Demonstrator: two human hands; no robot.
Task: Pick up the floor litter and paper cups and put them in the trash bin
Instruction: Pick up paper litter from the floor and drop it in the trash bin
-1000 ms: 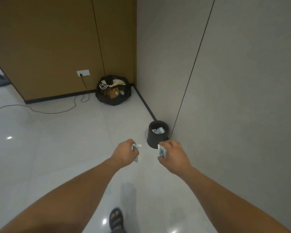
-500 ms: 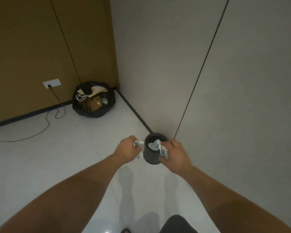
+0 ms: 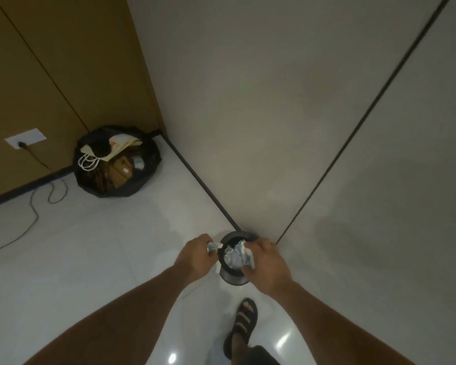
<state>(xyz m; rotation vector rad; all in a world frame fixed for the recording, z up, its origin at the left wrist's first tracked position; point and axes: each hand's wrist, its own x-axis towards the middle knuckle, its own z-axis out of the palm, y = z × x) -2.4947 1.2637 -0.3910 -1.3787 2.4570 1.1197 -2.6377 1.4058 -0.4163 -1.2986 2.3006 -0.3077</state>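
A small black trash bin (image 3: 231,277) stands on the white floor against the grey wall, with crumpled white and blue paper litter (image 3: 233,255) inside it. My left hand (image 3: 196,256) grips a crumpled blue-and-white paper cup (image 3: 213,247) just left of the bin's rim. My right hand (image 3: 266,262) holds another crumpled piece of litter (image 3: 248,258) over the bin's right side. Both hands hang right above the bin's opening.
A full black garbage bag (image 3: 116,164) with paper bags and cardboard sits in the corner at the back left. A power cable (image 3: 34,206) runs from a wall socket (image 3: 25,138) across the floor. My sandalled foot (image 3: 241,325) stands just before the bin.
I have stepped closer to the bin, which now lies directly under my hands. Both hands still hold their litter and have moved over the bin's opening.
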